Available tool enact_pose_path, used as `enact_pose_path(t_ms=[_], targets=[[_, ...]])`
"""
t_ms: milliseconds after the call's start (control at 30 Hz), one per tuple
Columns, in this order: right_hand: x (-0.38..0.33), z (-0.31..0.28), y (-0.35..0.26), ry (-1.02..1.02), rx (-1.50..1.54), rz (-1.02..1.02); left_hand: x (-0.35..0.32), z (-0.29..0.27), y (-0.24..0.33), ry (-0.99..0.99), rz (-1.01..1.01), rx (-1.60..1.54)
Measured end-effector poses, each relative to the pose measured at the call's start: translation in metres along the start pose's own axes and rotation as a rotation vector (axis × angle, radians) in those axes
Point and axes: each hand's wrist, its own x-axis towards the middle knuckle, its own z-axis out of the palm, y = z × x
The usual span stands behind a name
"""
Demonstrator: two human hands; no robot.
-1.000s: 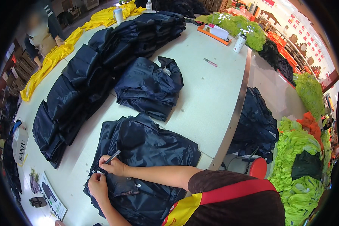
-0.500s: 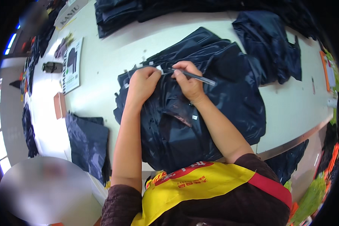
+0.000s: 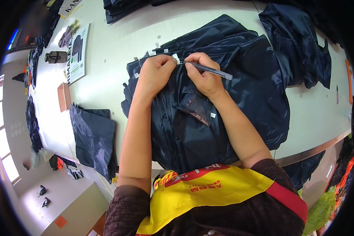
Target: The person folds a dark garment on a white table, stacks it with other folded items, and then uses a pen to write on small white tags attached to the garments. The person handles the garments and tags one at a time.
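A stack of dark navy jackets (image 3: 232, 98) lies on the pale table (image 3: 118, 47) right in front of me. My left hand (image 3: 155, 74) pinches a small white tag (image 3: 176, 59) at the stack's far edge. My right hand (image 3: 202, 74) holds a pen (image 3: 210, 70), its tip touching that tag. More small white tags (image 3: 151, 52) stick out along the same edge of the stack.
A folded navy jacket (image 3: 92, 137) hangs over the table's left edge. A brown box (image 3: 63, 96), a printed card (image 3: 78, 53) and a dark bottle (image 3: 56, 57) lie at the left. Another navy jacket (image 3: 303, 47) lies at the right, more at the top.
My head has tipped down from the wide table view onto the jackets. Both hands stay on the tag with the pen, and the view has drawn slightly closer.
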Motion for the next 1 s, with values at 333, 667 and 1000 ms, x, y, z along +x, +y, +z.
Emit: enact_pose_path(t_ms=[333, 667, 1000], targets=[[0.001, 0.003, -0.001, -0.02, -0.053, -0.001, 0.0, 0.001, -0.002, -0.001, -0.005, -0.018], [0.0, 0.001, 0.002, -0.029, -0.025, 0.002, 0.0, 0.002, -0.005, 0.013, -0.001, -0.038], [0.015, -0.022, -0.017, 0.099, 0.73, 0.183, -0.055, 0.018, 0.029, -0.005, 0.414, 0.241]])
